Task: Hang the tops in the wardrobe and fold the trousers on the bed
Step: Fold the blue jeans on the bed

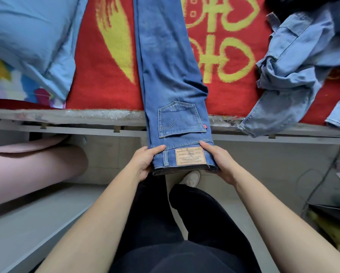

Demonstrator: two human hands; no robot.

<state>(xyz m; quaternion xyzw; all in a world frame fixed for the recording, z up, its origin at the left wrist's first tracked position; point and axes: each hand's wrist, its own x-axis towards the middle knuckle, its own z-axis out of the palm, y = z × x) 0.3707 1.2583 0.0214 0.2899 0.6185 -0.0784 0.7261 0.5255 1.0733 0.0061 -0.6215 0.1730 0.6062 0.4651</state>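
Observation:
Blue jeans point(165, 62), folded lengthwise leg on leg, stretch across the red bed cover point(98, 83), and their waistband hangs over the bed's near edge. My left hand point(145, 161) grips the waistband's left side, thumb on top. On the right side my right hand point(218, 161) grips it beside the brown leather label. A crumpled pale denim garment point(295, 75) lies on the bed at the right. A light blue garment point(31, 40) is spread at the left.
The bed's white frame edge point(86, 117) runs across the view. A pink roll point(31, 166) lies under it at the left. My dark-trousered legs and a white shoe point(192, 178) stand below the jeans. A cable and clutter point(330, 194) sit at the right.

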